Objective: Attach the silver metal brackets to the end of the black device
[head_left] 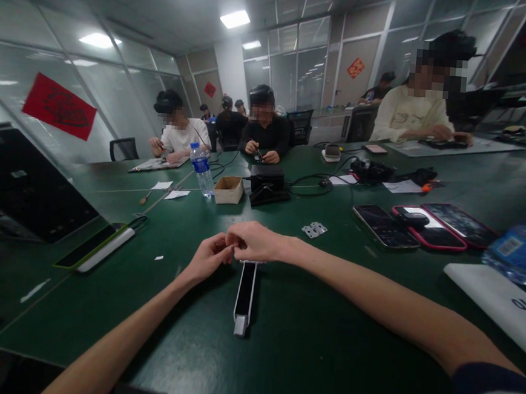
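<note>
My left hand (211, 256) and my right hand (256, 241) meet above the middle of the green table (179, 330). Both are closed, with thumbs and fingertips pinched close together. Whatever lies between the fingertips is too small or too hidden to name. Just below the right hand lies a long, narrow white object with a black inner strip (245, 290) and a silvery block (240, 325) at its near end. The right hand covers its far end. Beyond the right wrist are small flat silvery plates with holes (314, 229).
A cardboard box (228, 190), a water bottle (201, 171) and a black stand (267, 185) stand ahead. Phones (386, 226) and a large bottle (523, 245) are at right, near a white slab (496, 300). A green-edged device (90, 245) lies left. Several people sit beyond.
</note>
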The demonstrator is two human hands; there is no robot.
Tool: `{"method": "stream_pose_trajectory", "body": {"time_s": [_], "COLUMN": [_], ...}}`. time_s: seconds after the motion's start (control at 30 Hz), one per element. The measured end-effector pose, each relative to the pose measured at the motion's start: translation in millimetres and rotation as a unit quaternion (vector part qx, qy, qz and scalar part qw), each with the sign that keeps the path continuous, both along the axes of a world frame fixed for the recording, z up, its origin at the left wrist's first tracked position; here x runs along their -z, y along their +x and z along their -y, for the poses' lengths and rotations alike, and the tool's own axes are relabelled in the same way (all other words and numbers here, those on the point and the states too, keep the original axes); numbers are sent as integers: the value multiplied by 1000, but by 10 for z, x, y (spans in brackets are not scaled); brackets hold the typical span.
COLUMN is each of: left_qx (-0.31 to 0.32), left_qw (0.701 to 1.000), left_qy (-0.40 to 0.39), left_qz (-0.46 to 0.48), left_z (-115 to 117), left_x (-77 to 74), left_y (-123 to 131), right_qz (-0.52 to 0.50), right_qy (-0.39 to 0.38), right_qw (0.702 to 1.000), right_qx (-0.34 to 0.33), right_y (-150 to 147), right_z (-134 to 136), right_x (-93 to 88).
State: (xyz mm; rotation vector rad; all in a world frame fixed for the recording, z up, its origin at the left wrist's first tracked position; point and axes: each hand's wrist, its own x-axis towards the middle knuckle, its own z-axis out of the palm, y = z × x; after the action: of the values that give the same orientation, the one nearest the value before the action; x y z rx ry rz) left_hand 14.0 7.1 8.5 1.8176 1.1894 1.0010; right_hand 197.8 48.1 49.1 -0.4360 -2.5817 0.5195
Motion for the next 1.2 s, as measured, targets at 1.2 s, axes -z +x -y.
{"method": "stream_pose_trajectory", "body": {"time_s": [1.2], "left_qx": [23], "left_qw": [997], "left_qy": [-63], "left_qz": [41], "left_z": [-32], "left_x": [92], "left_y": [-104], "right_qz": [147], "right_qy": [126], "right_qw": [966], "right_qx": [169], "right_y": [396], "right_z": [-32], "right_x": [-73]}}
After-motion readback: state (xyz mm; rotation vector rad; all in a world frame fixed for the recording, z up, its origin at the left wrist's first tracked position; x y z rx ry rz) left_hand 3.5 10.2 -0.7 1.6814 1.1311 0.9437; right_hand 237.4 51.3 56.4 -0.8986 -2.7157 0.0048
